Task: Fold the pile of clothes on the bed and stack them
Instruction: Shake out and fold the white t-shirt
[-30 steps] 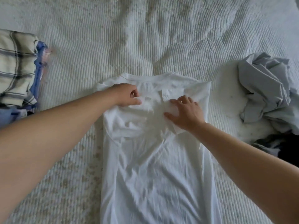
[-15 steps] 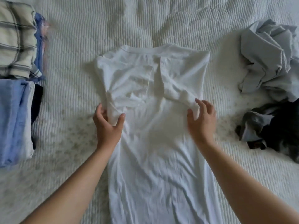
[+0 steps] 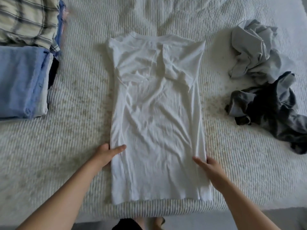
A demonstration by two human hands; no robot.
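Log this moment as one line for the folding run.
step: white shirt sides folded in, flat on bed | left hand pinches left edge | right hand at right edge | unfolded: grey pile

The shirt lies mid-bed, folded stacks left of it, crumpled clothes right.

The bed is covered by a white bedspread with a fine ribbed texture running across its whole surface. Shallow creases fan out from the far centre of the bedspread. Faint yellowish speckling shows on the fabric at the left and right of centre. The near edge of the bed runs along the bottom of the view, with a strip of grey floor below it at lower right.
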